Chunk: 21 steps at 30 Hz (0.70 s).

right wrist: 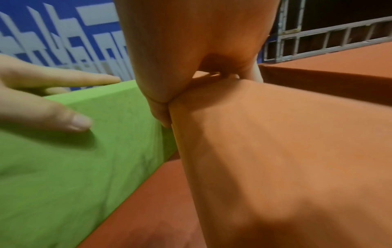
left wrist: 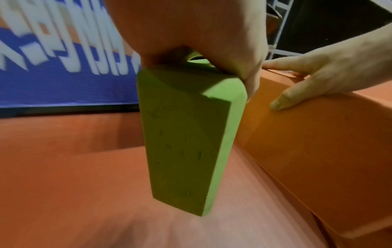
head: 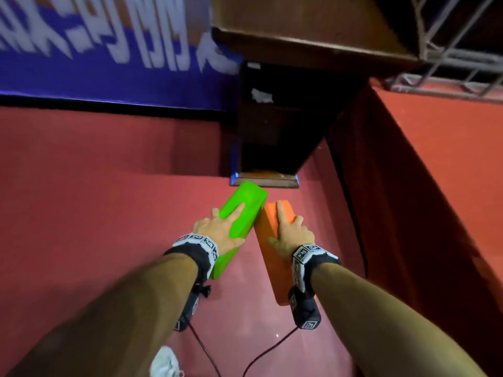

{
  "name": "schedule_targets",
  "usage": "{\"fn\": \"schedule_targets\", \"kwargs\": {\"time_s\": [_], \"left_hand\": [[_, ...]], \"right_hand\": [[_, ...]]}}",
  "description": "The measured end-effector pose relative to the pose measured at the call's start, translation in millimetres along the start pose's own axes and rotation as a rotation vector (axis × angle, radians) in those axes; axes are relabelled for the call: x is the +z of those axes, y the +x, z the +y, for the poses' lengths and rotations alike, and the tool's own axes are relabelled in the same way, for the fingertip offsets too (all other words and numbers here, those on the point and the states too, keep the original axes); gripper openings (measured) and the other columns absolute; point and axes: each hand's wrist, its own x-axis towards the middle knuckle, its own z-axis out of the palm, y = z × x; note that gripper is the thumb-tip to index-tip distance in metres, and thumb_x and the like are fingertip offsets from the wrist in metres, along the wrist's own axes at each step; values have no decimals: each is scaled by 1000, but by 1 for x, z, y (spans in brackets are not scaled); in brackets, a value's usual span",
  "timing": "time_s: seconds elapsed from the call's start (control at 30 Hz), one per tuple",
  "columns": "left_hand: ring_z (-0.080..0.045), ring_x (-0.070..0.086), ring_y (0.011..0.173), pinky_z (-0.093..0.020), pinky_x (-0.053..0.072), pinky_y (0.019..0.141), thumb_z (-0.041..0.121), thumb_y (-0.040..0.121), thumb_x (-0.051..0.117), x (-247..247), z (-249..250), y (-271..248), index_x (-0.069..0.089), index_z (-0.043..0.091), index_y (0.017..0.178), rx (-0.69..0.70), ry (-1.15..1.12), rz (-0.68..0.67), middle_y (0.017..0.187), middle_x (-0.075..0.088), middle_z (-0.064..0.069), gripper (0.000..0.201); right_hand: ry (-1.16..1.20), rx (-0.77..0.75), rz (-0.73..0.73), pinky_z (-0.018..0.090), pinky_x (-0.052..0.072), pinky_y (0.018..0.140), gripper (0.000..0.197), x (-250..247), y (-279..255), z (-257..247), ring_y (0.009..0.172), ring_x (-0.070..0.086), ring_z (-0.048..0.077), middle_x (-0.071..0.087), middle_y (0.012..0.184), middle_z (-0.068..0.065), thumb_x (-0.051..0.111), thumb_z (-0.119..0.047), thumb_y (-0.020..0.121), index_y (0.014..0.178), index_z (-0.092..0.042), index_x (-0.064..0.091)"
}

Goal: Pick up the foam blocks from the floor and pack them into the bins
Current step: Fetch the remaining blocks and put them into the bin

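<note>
While my left hand [head: 217, 229] clamps the green foam block [head: 242, 213], fingers spread over its top and thumb against its inner side, my right hand [head: 292, 235] grips the orange foam block [head: 268, 227] likewise, both lifted off the red floor [head: 109, 213]. Their far ends touch beyond my fingertips. No bin shows, so I should squeeze evenly, keep the blocks level and find one.
</note>
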Motion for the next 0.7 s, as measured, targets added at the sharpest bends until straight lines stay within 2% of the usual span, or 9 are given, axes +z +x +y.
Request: {"fn": "schedule_targets", "kwargs": {"time_s": [0.13,0.33,0.4,0.53,0.7], "left_hand": [[-42,56,117,-44,42,99,65,93,43,-92,-101,-35,-12,53,149,-113,-15,140,146,28,-19,80],[-44,50,125,-45,37,106,61,97,35,-181,-249,-78,-16,48,150,-375,-90,304,157,14,-25,75],[-44,52,123,-46,39,104,60,97,36,-210,-297,-88,-17,47,150,-404,-76,346,156,16,-26,75],[-42,54,121,-44,40,101,60,96,39,-266,-388,-101,-14,48,151,-466,-56,392,154,20,-24,77],[-41,57,117,-43,44,97,62,94,43,-325,-494,-97,-12,51,150,-582,-60,474,151,25,-22,79]], "right_hand": [[-23,-162,79,43,47,87,94,-70,12,-123,110,58,38,40,127,16,57,-50,87,153,-37,-8],[-53,-351,135,43,47,91,92,-132,32,-318,112,58,39,38,133,20,55,-51,90,153,-35,-11],[-58,-422,140,42,47,90,91,-152,38,-378,111,59,39,39,133,19,55,-52,90,153,-36,-8],[-28,-549,145,43,46,89,86,-190,60,-487,111,58,41,42,132,18,61,-52,87,151,-35,6],[4,-687,148,46,46,87,88,-227,102,-615,110,57,45,41,132,18,63,-50,86,151,-32,7]]}}
